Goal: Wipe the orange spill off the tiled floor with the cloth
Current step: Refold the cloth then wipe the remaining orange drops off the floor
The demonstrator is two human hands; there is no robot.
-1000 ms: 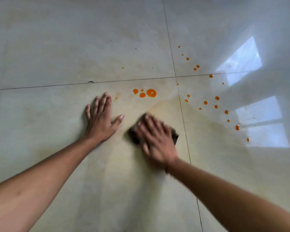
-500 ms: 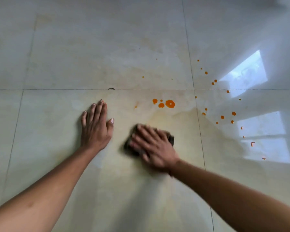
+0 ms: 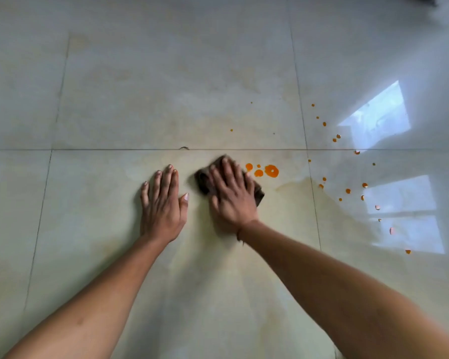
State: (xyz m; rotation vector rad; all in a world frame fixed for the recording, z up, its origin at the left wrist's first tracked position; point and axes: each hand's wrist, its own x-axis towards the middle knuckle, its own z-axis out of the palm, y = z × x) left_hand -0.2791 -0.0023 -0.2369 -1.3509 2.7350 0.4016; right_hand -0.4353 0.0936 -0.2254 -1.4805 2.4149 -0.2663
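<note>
One cloth (image 3: 258, 194), long axis up-left

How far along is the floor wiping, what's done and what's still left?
Partly done. The tile below the hands shows only a pale smeared film, so that patch looks wiped. The right hand presses the dark cloth flat beside the big orange drops; the left hand braces on the floor. Those drops and the scattered droplets to the right remain.

A single head-worn wide-angle view looks forward and steeply down from above onto the glossy pale-beige tiled floor (image 3: 166, 86), close enough that both bare forearms reach in from the lower edge toward mid-frame.
</note>
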